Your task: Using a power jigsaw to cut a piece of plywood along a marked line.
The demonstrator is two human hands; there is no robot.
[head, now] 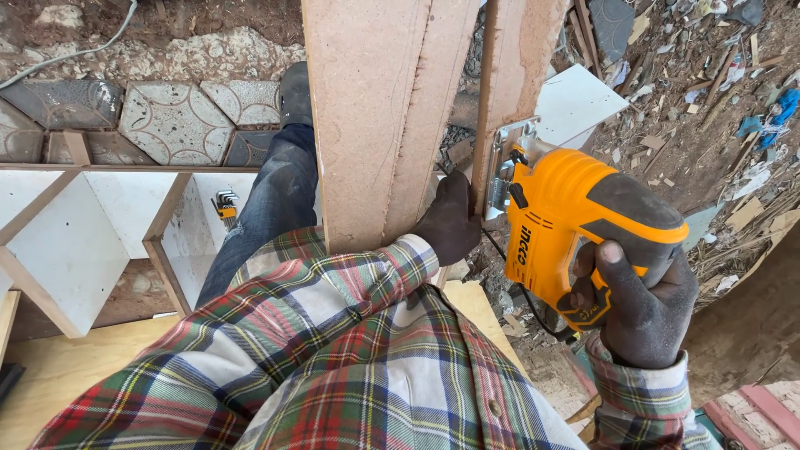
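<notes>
Item: orange and black jigsaw (575, 229), corded, with a metal base plate. It sits right of centre, its base plate pressed flat against the edge of a long board (379, 108) that runs away from the person toward the top of the view. A black cable drops from under the tool.

Right hand (642, 304): closed fully round the jigsaw's top handle, thumb up along the grip.

Left hand (450, 221): curled against the near end of the board, fingers wrapped onto its edge just beside the saw's base plate; how tightly it grips cannot be told.

Board: pale pressed-wood sheet, raw brown edge, a second strip (521, 67) standing just right of it with a narrow gap between.

Clothing: plaid shirt sleeve (333, 358) in red, green and white; jeans leg (271, 200) and dark shoe (296, 92) stretched out beside the board.

Surroundings: white open-fronted cabinet (75, 242) with wooden edging at left, a set of hex keys (225, 204) lying inside it; patterned paving tiles (175, 121) beyond; a white panel offcut (579, 100) and rubble-strewn ground (717, 108) at right.
</notes>
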